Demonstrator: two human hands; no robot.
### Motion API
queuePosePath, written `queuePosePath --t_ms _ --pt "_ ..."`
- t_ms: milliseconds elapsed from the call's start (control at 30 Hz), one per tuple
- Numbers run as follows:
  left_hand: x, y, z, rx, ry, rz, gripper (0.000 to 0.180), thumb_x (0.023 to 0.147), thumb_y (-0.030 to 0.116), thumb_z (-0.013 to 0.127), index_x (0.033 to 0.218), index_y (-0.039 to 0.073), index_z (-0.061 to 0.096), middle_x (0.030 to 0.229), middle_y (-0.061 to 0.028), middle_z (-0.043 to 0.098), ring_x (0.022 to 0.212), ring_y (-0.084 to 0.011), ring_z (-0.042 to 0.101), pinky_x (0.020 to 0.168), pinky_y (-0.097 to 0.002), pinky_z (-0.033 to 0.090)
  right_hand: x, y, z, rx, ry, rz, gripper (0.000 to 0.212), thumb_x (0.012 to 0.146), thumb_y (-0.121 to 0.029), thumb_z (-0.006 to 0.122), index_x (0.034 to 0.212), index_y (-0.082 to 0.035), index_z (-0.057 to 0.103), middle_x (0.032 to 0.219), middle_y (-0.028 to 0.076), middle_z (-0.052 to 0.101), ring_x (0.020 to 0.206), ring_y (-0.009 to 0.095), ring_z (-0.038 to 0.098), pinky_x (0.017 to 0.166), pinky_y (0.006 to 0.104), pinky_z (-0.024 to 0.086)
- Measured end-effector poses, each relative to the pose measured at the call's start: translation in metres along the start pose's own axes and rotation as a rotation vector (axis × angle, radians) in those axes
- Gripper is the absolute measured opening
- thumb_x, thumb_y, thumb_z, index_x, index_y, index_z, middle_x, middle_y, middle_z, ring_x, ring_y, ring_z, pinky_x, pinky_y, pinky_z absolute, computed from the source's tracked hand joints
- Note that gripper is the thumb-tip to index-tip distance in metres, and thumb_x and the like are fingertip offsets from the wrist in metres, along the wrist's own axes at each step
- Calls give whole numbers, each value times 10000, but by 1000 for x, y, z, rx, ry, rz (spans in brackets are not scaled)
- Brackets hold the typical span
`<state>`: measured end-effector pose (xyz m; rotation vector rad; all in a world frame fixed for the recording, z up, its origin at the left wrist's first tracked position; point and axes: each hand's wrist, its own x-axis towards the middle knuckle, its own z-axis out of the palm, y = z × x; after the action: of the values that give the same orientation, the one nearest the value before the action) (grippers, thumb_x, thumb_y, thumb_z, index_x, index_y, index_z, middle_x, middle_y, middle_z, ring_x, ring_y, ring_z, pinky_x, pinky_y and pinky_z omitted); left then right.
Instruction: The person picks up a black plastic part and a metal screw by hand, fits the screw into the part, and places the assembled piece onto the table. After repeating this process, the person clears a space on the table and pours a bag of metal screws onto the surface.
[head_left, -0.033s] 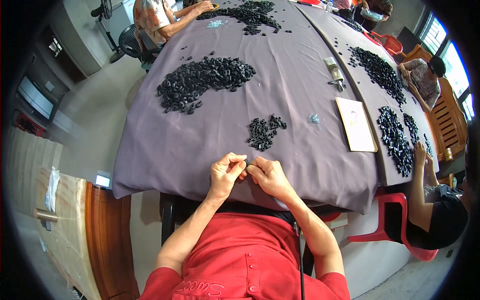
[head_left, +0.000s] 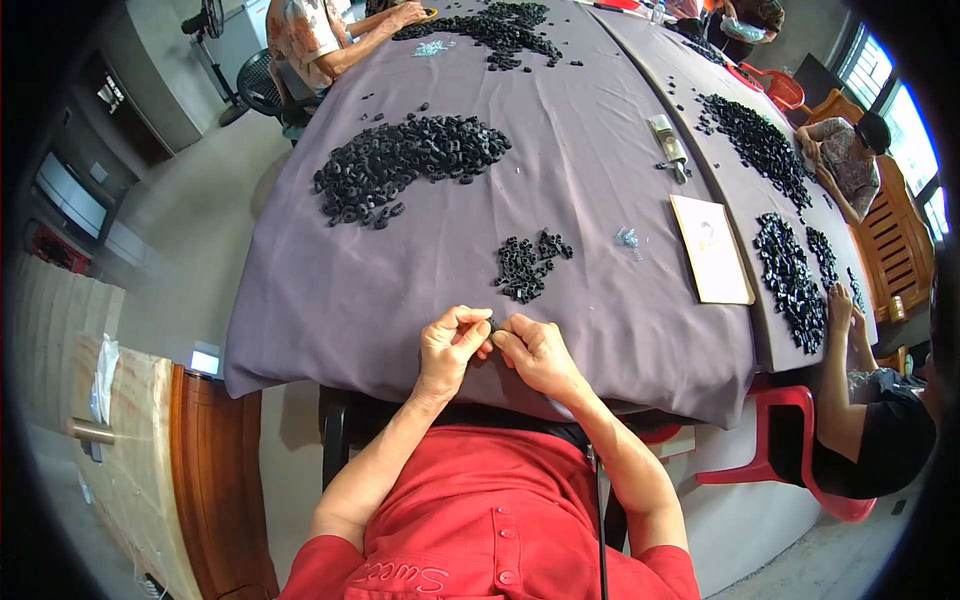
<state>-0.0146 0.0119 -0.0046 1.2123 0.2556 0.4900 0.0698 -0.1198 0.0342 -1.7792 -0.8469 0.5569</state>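
Note:
Close to the table's front edge, my left hand (head_left: 452, 345) pinches a small black plastic part (head_left: 493, 326) between thumb and fingertips. My right hand (head_left: 540, 352) meets it from the other side, thumb and forefinger closed on the same part, which the fingers mostly cover. Just beyond my hands lies a small pile of black ring-like plastic parts (head_left: 522, 268). A much larger heap of similar black parts (head_left: 405, 165) spreads farther off to the left. To the right of the small pile sits a little cluster of tiny clear-blue pieces (head_left: 628, 238), too small to name.
A grey-purple cloth (head_left: 600, 130) covers the table. Right of centre lie a flat cream board (head_left: 712, 250) and a whitish tube-like packet (head_left: 668, 145). More black heaps (head_left: 790, 280) lie on the right-hand table, where other people work. Another person (head_left: 310, 45) sits at far left.

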Motion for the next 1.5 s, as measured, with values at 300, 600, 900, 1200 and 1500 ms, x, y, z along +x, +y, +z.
queuePosePath --t_ms 300,600,900,1200,1500 --pt "4 11 2 -185 -8 -136 236 853 24 589 1078 24 517 764 -5 577 581 -46 504 509 -179 402 -4 -7 0 10 58 -72 305 764 -140 734 971 -11 550 771 98 556 612 175 544 561 290 460" --pt "7 20 5 -103 -106 -222 373 840 29 604 1171 11 435 794 -13 574 616 -32 490 526 -159 398 1 13 3 28 79 -369 414 676 -111 792 1034 -13 609 934 71 532 673 139 531 595 272 466" --pt "10 18 -5 -208 -218 -275 369 853 2 593 1188 10 437 897 -58 611 702 -58 557 578 -160 459 2 11 8 35 124 -420 349 696 -60 761 1004 -8 606 971 89 552 724 163 584 600 272 487" --pt "10 21 -3 -210 -213 -306 393 843 10 613 1190 9 430 791 -14 548 577 -46 498 470 -167 391 4 20 10 -27 148 -435 257 748 -39 711 981 -5 609 950 74 547 650 131 601 537 247 515" --pt "14 25 -4 -215 -251 -345 390 848 34 623 1186 9 429 774 -12 536 576 -54 494 480 -175 397 5 15 10 39 148 -378 305 701 -50 735 976 -16 608 927 81 561 689 172 583 595 280 491"
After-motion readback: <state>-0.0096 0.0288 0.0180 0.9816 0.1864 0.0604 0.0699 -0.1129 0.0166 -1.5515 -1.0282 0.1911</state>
